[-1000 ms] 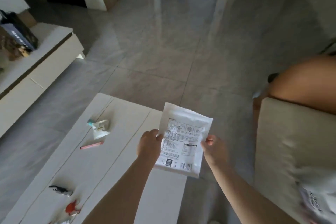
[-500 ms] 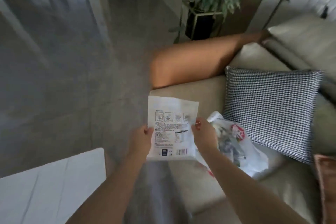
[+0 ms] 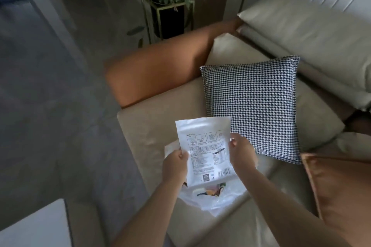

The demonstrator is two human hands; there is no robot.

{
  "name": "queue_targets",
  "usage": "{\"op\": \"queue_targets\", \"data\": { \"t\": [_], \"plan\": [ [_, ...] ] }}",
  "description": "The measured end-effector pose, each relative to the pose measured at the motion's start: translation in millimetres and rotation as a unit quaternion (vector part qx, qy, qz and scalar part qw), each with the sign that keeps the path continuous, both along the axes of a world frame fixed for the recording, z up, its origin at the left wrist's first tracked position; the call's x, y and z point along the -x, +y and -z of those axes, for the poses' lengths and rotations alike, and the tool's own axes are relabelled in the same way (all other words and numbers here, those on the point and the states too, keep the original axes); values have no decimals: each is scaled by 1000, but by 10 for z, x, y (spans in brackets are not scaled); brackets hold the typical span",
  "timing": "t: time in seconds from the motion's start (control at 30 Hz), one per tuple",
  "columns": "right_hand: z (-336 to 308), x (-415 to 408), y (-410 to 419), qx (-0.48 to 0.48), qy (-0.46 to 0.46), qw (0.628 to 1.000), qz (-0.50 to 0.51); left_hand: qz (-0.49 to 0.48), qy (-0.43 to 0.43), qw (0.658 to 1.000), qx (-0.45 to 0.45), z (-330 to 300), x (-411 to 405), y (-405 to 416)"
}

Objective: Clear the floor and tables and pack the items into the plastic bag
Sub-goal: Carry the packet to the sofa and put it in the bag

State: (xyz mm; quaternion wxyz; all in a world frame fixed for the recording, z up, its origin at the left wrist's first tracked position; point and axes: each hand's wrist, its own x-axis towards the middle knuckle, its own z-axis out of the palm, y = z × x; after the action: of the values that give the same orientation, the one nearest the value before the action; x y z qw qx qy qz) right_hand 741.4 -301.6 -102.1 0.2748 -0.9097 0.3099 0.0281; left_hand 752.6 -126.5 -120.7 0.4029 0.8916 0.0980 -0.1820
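Low in the centre of the frame a white food pouch [image 3: 206,152] with printed text and a barcode is held upright over the clear plastic bag [image 3: 212,196] on the beige sofa seat [image 3: 148,126], the left hand [image 3: 174,164] pinching its left edge and the right hand [image 3: 242,152] its right edge with curled fingers. The pouch and hands hide most of the bag, whose coloured contents are hard to make out. Grey floor [image 3: 50,106] lies open to the left, a houndstooth cushion [image 3: 251,106] sits near on the right, and a white desk [image 3: 34,226] corner is cut off at lower left.
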Motion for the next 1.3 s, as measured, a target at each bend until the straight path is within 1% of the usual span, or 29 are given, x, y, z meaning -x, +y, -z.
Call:
{"op": "queue_targets", "data": {
  "t": [0.1, 0.23, 0.37, 0.47, 0.6, 0.7, 0.8, 0.87, 0.93, 1.0, 1.1, 1.17, 1.2, 1.23, 1.3],
  "plan": [
    [224, -42, -76, -9, 25, 1000, -16, -1, 34, 999, -17, 200, 15, -62],
    [552, -103, -107, 19, 93, 994, -59, 58, 53, 992, -100, 372, 33, -62],
    [731, -132, -57, 15, 164, 983, -81, 110, 93, 974, -173, 497, 1, -81],
    [823, -144, 10, 17, 173, 980, -94, 147, 112, 958, -221, 573, -26, -125],
    [908, -125, 33, 25, 170, 972, -160, 193, 108, 945, -239, 624, -38, -225],
    [939, -79, 67, 29, 193, 952, -235, 203, 114, 942, -243, 658, -48, -276],
    [1018, -19, 62, 21, 226, 934, -277, 208, 117, 938, -251, 718, -85, -306],
    [1077, 11, 46, 20, 237, 928, -286, 234, 101, 928, -273, 687, -102, -301],
    [1075, 28, 42, 18, 236, 927, -292, 260, 60, 914, -305, 615, -141, -284],
    [1043, 55, 16, 28, 219, 931, -289, 269, -22, 902, -336, 563, -226, -272],
    [955, 129, -92, 88, 188, 944, -256, 242, -186, 888, -343, 492, -420, -299],
    [907, 196, -205, 110, 205, 949, -215, 225, -249, 878, -342, 556, -577, -339],
    [879, 235, -263, 111, 228, 949, -189, 217, -261, 878, -339, 583, -649, -363],
    [852, 275, -318, 108, 253, 948, -162, 220, -249, 882, -333, 594, -703, -388],
    [797, 357, -400, 97, 295, 942, -124, 232, -200, 892, -333, 616, -771, -443]
  ]
}}
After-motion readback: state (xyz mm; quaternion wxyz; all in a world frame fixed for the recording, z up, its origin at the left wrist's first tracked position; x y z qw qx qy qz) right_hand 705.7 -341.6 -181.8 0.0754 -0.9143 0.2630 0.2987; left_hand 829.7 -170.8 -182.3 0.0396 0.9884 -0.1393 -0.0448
